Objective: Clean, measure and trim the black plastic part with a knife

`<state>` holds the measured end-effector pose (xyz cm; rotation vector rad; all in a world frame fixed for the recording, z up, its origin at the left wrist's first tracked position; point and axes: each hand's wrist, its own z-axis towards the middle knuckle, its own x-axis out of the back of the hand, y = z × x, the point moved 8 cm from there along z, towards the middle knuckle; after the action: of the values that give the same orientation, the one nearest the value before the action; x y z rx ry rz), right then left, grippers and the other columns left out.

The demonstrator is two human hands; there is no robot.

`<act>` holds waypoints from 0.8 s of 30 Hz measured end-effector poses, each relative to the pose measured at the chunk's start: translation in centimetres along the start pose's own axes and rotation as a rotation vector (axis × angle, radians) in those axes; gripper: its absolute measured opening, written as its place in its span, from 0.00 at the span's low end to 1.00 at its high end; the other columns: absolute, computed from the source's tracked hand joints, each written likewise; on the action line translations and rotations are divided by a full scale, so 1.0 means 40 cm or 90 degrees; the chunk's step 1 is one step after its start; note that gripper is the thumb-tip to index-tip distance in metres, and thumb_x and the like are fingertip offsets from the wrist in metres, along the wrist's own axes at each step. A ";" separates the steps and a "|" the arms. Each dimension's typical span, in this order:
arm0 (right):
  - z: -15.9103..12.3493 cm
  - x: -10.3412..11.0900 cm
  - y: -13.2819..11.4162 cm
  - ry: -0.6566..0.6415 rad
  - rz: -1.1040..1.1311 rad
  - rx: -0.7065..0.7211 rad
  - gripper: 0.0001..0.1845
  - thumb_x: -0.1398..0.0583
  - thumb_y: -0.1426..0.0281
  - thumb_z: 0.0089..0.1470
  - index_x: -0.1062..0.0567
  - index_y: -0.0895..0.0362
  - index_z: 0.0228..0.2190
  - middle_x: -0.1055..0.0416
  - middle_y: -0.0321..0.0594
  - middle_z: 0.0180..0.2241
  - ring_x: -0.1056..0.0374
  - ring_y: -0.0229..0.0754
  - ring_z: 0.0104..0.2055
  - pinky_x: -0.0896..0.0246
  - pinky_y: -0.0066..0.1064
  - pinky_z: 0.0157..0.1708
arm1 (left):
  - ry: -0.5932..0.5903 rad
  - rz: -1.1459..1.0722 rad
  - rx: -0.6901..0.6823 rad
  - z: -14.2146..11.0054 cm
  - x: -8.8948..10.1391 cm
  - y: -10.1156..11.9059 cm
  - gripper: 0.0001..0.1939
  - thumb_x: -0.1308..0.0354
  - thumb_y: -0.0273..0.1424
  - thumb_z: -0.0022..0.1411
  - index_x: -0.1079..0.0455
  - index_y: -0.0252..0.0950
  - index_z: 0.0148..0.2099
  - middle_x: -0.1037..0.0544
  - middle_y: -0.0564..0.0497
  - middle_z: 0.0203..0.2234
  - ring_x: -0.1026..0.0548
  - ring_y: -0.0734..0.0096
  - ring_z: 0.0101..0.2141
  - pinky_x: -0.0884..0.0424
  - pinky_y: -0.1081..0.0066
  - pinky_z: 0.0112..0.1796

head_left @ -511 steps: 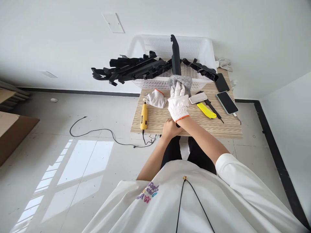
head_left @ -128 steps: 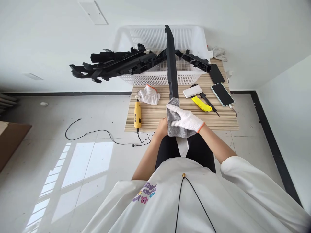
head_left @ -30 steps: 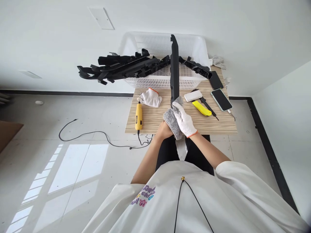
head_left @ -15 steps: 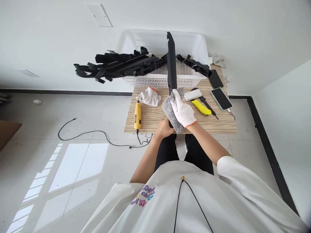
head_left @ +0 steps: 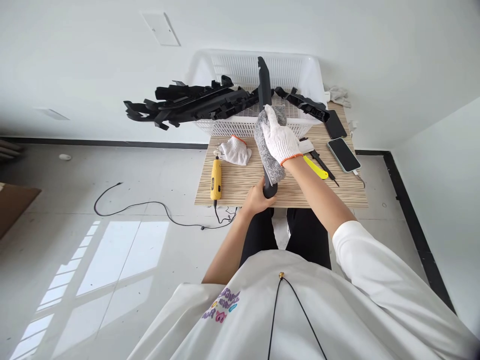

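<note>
A long black plastic trim piece [head_left: 264, 82] points away from me over the table, its far end above the white basket. My bare left hand [head_left: 259, 198] grips its near end by the table's front edge. My right hand [head_left: 280, 137], in a white knit glove with an orange cuff, is closed on a grey cloth [head_left: 267, 150] that lies over the middle of the trim piece. The cloth covers much of that middle stretch. Part of the right hand's fingers is hidden against the cloth.
The white plastic basket [head_left: 313, 75] holds several black plastic parts [head_left: 195, 102] sticking out leftward, another [head_left: 303, 102] rightward. On the table lie a yellow rotary tool [head_left: 216, 180], a white glove [head_left: 235, 150], a yellow utility knife [head_left: 316, 167] and two phones [head_left: 344, 155]. A cable [head_left: 150, 202] trails on the floor.
My right hand and the cloth have slid forward along the trim piece, away from me, uncovering its near end. My left hand keeps its hold there. The view has shifted slightly.
</note>
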<state>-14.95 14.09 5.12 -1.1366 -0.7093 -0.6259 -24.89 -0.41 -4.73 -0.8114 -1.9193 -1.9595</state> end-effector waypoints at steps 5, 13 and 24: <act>0.048 0.046 -0.039 -0.043 -0.123 -0.097 0.36 0.60 0.58 0.72 0.58 0.63 0.72 0.26 0.58 0.47 0.28 0.63 0.56 0.38 0.65 0.52 | -0.011 -0.003 0.001 0.000 -0.003 -0.001 0.19 0.39 0.34 0.50 0.35 0.40 0.45 0.25 0.54 0.30 0.26 0.64 0.30 0.35 0.67 0.33; 0.089 0.113 -0.127 -0.098 -0.262 -0.196 0.32 0.56 0.62 0.72 0.45 0.68 0.68 0.27 0.62 0.47 0.28 0.65 0.54 0.36 0.66 0.48 | -0.015 0.034 0.015 -0.003 -0.005 0.005 0.19 0.39 0.35 0.53 0.34 0.40 0.48 0.22 0.53 0.33 0.23 0.62 0.33 0.32 0.67 0.35; 0.174 0.136 -0.155 -0.050 -0.382 -0.219 0.37 0.54 0.57 0.71 0.46 0.69 0.70 0.26 0.63 0.48 0.27 0.61 0.50 0.32 0.55 0.47 | -0.022 0.108 0.039 -0.002 -0.010 0.003 0.23 0.39 0.38 0.56 0.34 0.39 0.53 0.20 0.51 0.36 0.20 0.57 0.37 0.30 0.66 0.36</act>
<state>-17.48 18.36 14.70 -1.2695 -1.0503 -1.2523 -24.52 -0.57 -4.83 -0.9632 -1.8535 -1.7909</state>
